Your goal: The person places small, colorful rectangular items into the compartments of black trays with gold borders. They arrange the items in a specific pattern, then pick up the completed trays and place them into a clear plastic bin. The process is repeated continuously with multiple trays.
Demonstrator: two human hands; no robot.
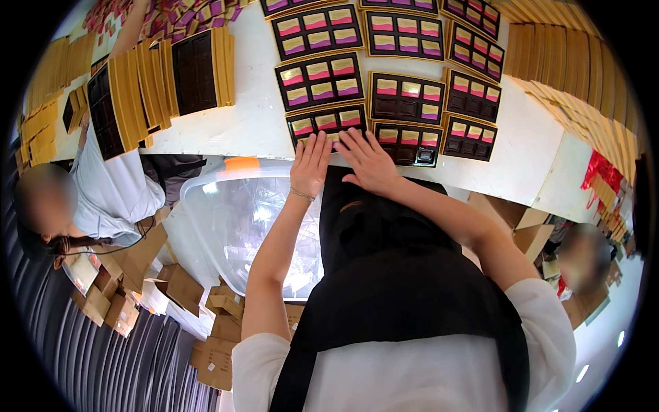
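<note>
Head view — both hands are reaching to the same black six-cell box (326, 123), which is lying at the upper centre of the frame on a white table (257, 130). Left hand (310, 168) is lying over its near edge, fingers straight and pressed nearly together; right hand (373, 165) is angling in beside it, fingers slightly spread, fingertips over the lower row — cannot tell whether they're pinching a packet. Pink-and-gold packets (325, 122) are filling its upper row. Half-filled box (407, 144) is sitting just right of it. Clear plastic bin (237, 230) is standing below, left of centre.
</note>
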